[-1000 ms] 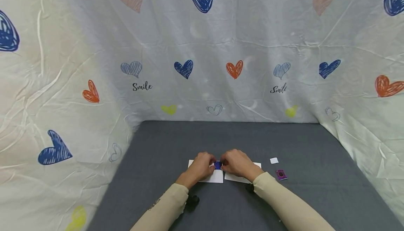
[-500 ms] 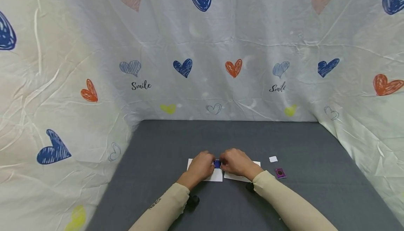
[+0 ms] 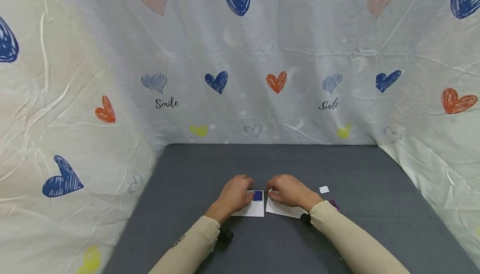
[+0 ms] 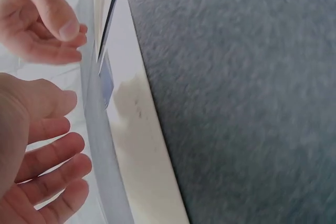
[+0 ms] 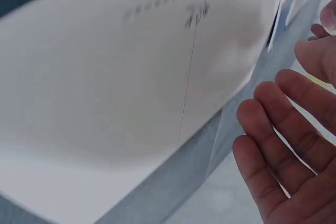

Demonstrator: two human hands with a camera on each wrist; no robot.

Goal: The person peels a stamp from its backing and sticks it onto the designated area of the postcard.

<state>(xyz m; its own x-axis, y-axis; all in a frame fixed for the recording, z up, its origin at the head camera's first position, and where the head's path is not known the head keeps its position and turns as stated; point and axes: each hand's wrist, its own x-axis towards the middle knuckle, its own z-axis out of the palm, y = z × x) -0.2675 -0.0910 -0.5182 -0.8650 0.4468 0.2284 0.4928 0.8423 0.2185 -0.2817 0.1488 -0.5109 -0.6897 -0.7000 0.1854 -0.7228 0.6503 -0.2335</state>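
Observation:
Two white cards or envelopes lie side by side on the grey cloth. The left envelope (image 3: 250,212) bears a small blue square like a stamp (image 3: 258,195) at its upper right corner. My left hand (image 3: 233,194) hovers over that envelope's left part, fingertips close beside the stamp; its fingers look loosely bent and hold nothing in the left wrist view. Over the upper part of the right envelope (image 3: 286,211) is my right hand (image 3: 290,190), fingers relaxed and apart from the paper. Dark marks and a thin line show on the right envelope (image 5: 131,77) in the right wrist view.
Right of the envelopes lie a small white square (image 3: 324,189) and a purple square packet (image 3: 334,204), the packet partly hidden by the right sleeve. A white curtain (image 3: 255,57) printed with hearts rises behind and beside the grey cloth (image 3: 225,161).
Both hands have let go of the blue stamp and drawn apart, the left slightly up and left, the right to the right. The right sleeve now covers part of the purple packet.

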